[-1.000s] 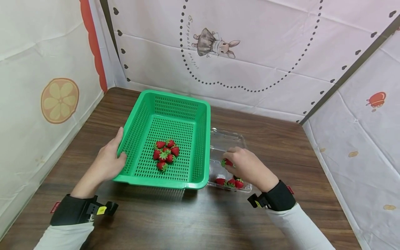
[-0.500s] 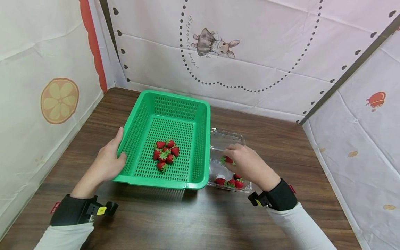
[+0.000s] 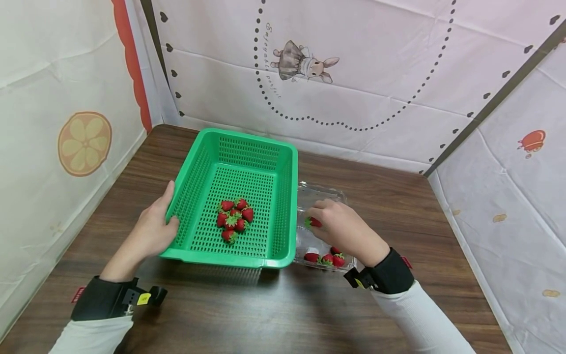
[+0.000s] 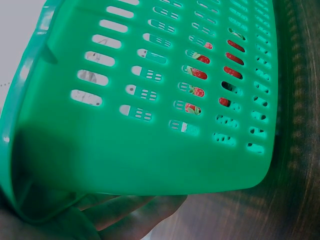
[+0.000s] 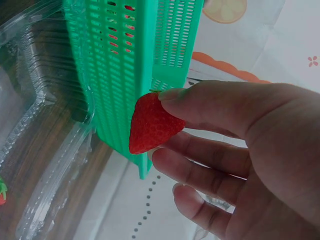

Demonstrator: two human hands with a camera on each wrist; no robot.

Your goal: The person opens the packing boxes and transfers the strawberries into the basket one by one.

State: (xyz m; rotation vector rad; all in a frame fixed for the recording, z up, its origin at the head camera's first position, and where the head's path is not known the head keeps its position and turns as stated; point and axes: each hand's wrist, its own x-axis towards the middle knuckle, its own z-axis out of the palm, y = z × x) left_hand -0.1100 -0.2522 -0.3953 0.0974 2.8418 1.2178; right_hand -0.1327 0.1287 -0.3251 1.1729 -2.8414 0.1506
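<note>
At the left side of a green plastic basket (image 3: 249, 133), my left hand (image 3: 152, 223) grips the rim and wall. In the left wrist view its fingers (image 4: 142, 212) show beneath the basket's edge. Several strawberries (image 3: 230, 221) lie clustered on the basket's perforated floor. My right hand (image 3: 347, 228) is over a clear plastic box (image 3: 316, 191) just right of the basket. Between thumb and fingers it pinches a single red strawberry (image 5: 154, 124), seen up close in the right wrist view. More strawberries (image 3: 327, 258) lie at the box's near end.
Basket and box stand side by side on a dark wood-grain table (image 3: 247, 314), the basket overlapping the box's left edge in the head view. Printed white cloth walls (image 3: 380, 59) enclose the table's back and sides.
My right hand, pinching the strawberry, has moved slightly left and away from me, toward the basket. The left hand and the basket have stayed in place.
</note>
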